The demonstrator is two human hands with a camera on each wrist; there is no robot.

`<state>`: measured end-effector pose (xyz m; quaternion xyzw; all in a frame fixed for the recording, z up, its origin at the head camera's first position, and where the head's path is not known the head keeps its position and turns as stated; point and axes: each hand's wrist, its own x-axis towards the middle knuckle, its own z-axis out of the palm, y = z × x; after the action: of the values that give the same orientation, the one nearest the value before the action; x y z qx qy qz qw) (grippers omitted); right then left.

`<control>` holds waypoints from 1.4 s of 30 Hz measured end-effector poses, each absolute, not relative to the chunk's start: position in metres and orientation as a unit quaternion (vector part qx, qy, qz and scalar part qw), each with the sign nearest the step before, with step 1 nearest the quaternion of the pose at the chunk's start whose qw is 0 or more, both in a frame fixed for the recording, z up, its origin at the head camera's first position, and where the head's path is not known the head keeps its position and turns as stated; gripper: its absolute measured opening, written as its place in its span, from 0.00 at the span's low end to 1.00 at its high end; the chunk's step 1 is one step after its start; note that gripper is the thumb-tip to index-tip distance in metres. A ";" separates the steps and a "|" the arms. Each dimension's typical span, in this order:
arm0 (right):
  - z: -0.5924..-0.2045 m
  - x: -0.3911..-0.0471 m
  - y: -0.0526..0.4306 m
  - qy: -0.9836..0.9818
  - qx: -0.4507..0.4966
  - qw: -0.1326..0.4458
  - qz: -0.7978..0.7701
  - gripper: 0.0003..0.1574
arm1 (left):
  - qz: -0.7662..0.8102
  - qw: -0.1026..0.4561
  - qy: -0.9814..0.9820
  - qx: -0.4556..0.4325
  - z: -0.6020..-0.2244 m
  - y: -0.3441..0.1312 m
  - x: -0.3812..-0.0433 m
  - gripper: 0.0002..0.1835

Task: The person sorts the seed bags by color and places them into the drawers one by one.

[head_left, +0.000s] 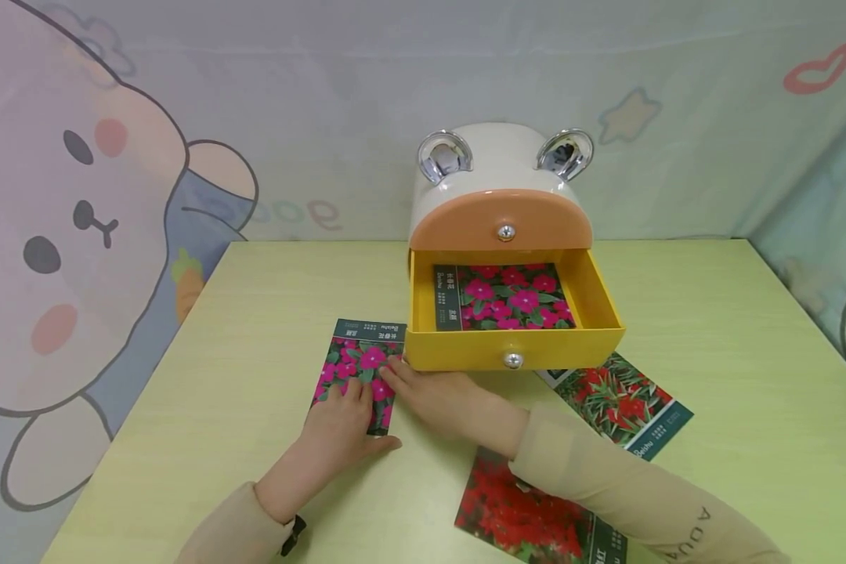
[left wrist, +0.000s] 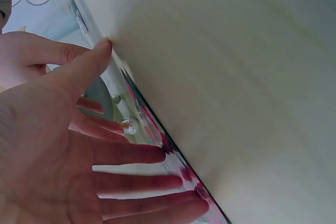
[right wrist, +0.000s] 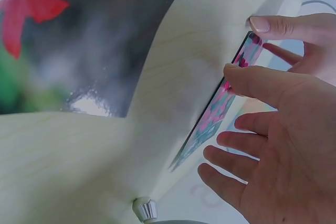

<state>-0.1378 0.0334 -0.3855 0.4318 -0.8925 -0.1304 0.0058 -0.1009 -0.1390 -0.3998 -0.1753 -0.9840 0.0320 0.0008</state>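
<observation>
On the left, a pale cloth backdrop with a cartoon animal (head_left: 77, 196) stands behind the pale yellow-green surface (head_left: 254, 313). The left hand (head_left: 338, 427) reaches over the lower part of a flat rectangular card with pink flowers and a dark top band (head_left: 348, 352), its grip wide, fingers straight and fingertips touching it. This card lies on the surface, left of the drawer. The right hand (head_left: 447, 399) touches the card's right edge, its grip loose and wide. Next stands a white rounded box with 2 silver ears (head_left: 500, 160); its yellow drawer (head_left: 515, 350) is pulled out, with 1 pink-flowered card (head_left: 515, 301) inside. A red-flowered card (head_left: 522, 509) lies partly under the right sleeve (head_left: 606, 474); farther right, a red-and-green flowered card (head_left: 616, 399) lies partly hidden by the drawer.
</observation>
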 end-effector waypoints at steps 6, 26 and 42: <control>-0.385 -0.138 0.031 -0.900 0.422 -0.015 -0.106 0.31 | 0.055 0.023 -0.983 -0.176 -0.399 -0.136 -0.104 0.42; -0.386 -0.140 0.020 -0.927 0.359 -0.062 -0.082 0.37 | 0.033 0.000 -0.986 -0.161 -0.394 -0.133 -0.111 0.43; -0.388 -0.140 0.015 -0.925 0.362 -0.062 -0.100 0.37 | 0.008 -0.026 -0.994 -0.107 -0.394 -0.125 -0.116 0.43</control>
<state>-0.1402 0.0155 -0.3876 0.3618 -0.9248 -0.1002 -0.0620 -0.1165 -0.1248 -0.3940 -0.1072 -0.9939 0.0076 -0.0261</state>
